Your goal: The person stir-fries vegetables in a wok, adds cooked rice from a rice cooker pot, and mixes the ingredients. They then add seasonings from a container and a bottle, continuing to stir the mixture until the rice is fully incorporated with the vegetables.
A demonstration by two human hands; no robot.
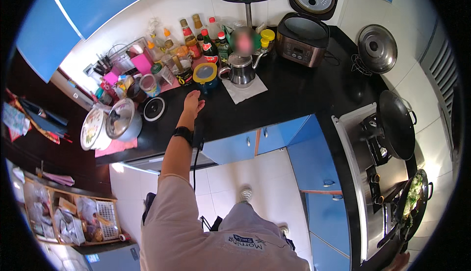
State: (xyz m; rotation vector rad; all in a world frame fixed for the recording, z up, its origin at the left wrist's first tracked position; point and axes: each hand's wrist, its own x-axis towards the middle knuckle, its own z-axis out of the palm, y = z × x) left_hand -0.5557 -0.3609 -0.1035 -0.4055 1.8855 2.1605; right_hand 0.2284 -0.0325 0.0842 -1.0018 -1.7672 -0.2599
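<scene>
My left hand [193,103] reaches out over the black countertop [294,90], palm turned sideways and fingers a little apart, with nothing in it. Just beyond its fingertips stands a blue container with a yellow-rimmed lid [204,76]. To the right of that, a steel long-spouted pot [241,73] rests on a white paper sheet [237,95]. At the bottom right edge my right hand [399,263] is only partly visible. It is near the dark handle [386,237] at a wok [419,212] holding chopped greens; its grip cannot be made out.
An open rice cooker [303,41] stands at the back. Sauce bottles [209,48] and jars crowd the wall side. A second wok [397,125] sits on the gas stove [353,124]. Lidded pots [125,122] occupy the counter's left end. A steel lid [379,48] leans on the tiles.
</scene>
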